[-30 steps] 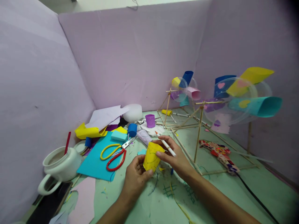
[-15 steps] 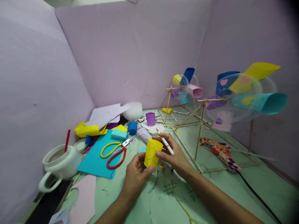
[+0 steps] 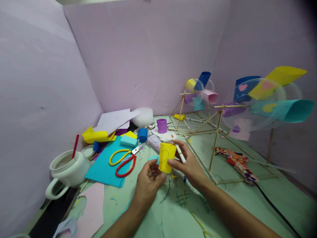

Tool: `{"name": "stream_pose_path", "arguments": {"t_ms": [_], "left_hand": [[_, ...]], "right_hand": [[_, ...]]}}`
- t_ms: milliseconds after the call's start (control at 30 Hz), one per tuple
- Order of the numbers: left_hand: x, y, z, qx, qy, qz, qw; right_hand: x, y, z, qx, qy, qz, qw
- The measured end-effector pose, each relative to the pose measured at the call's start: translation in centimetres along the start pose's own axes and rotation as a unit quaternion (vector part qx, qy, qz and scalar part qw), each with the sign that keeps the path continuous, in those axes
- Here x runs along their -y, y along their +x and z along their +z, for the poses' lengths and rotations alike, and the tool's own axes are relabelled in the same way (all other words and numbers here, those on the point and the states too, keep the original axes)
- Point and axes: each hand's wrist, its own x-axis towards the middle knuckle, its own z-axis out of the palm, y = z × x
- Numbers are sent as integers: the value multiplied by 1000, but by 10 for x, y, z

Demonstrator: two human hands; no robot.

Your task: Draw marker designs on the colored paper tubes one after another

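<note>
A small yellow paper tube (image 3: 166, 157) stands upright between my hands, with a heart-like curved line drawn on its front. My right hand (image 3: 189, 165) pinches its right side, thumb in front and the other fingers behind. That same hand also keeps a white felt-tip pen (image 3: 180, 153) between its fingers, orange tip pointing up and away. My left hand (image 3: 150, 183) is at the tube's lower left, fingers loosely curled and thumb apart from them; its fingertips are close to the tube, and whether they touch is unclear.
Scissors (image 3: 126, 160) lie on blue paper (image 3: 101, 172) to the left, near a white teapot-like pot (image 3: 71, 170). Purple (image 3: 161, 126) and blue (image 3: 142, 135) paper tubes stand behind. Stick-framed pinwheels (image 3: 218, 132) and a patterned glue gun (image 3: 237, 163) with a black cord occupy the right.
The yellow tube has turned and become more upright, its drawn curve now facing me. My left thumb and fingers have come away from its lower edge; my right hand still has the pen.
</note>
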Motion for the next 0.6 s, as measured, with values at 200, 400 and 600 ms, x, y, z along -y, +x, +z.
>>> {"name": "stream_pose_path", "arguments": {"t_ms": [200, 400, 600], "left_hand": [[4, 1, 0, -43, 34, -18, 998], [8, 4, -1, -37, 42, -36, 998], [7, 3, -1, -37, 31, -63, 997]], "right_hand": [[-3, 31, -29, -118, -136, -34, 983], [-4, 86, -39, -117, -396, -78, 907], [-13, 117, -24, -88, -475, -36, 875]]}}
